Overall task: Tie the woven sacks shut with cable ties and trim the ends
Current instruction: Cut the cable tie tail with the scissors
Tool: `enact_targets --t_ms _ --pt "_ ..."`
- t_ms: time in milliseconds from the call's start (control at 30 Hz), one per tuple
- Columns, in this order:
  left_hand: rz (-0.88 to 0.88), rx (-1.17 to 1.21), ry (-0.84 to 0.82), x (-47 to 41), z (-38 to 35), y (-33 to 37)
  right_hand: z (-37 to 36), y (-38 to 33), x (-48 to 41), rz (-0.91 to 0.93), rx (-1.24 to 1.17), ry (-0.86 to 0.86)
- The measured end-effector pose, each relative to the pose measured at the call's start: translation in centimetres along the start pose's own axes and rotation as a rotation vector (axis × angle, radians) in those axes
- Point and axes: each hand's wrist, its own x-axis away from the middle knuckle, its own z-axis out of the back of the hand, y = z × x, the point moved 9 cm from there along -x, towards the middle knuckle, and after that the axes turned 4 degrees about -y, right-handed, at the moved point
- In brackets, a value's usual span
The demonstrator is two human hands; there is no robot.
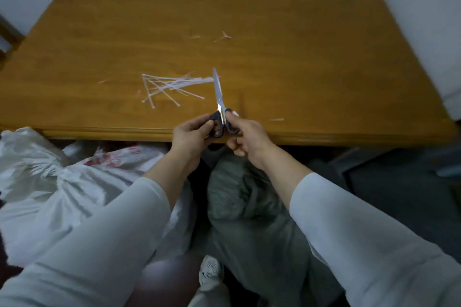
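Black-handled scissors (219, 97) point away from me over the table's front edge, blades closed. My left hand (190, 136) and my right hand (245, 138) both grip the handles. A loose pile of white cable ties (169, 86) lies on the wooden table (299, 57) just left of the blades. Below the table edge, a white woven sack (57, 182) with red print sits at the left, its neck bunched together. A grey-green sack (244, 197) stands between my arms.
Short trimmed tie ends (223, 37) are scattered further back on the table, and one (276, 119) lies near the front edge at the right. My shoe (209, 271) shows at the bottom. A wooden chair (6, 35) stands at the far left.
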Motion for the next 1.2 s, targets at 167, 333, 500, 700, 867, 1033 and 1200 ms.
enact_targets --t_ms 167,333,500,700,867,1033,1200 --pt "0.138 -0.18 -0.139 2.6 -7.7 -6.5 9.4 2.8 4.9 -0.037 0.033 0.047" --pt "0.253 -0.39 -0.071 4.0 -10.1 -12.4 16.7 7.5 9.0 -0.219 0.151 0.081" --pt "0.271 -0.772 -0.111 2.8 -10.7 -18.6 20.4 13.6 10.5 -0.367 -0.194 0.1" --pt "0.252 -0.995 -0.199 0.6 -13.3 -23.6 24.2 18.8 10.9 -0.366 -0.259 0.127" --pt "0.201 -1.112 -0.241 -1.6 -15.0 -25.8 27.4 20.5 10.6 -0.385 0.288 0.182" --pt "0.182 -1.121 -0.217 -3.3 -14.5 -25.6 28.4 19.6 9.1 -0.474 1.093 0.127" --pt "0.24 -1.13 -0.19 -4.0 -14.5 -24.8 26.7 16.9 7.7 -0.319 1.547 0.038"
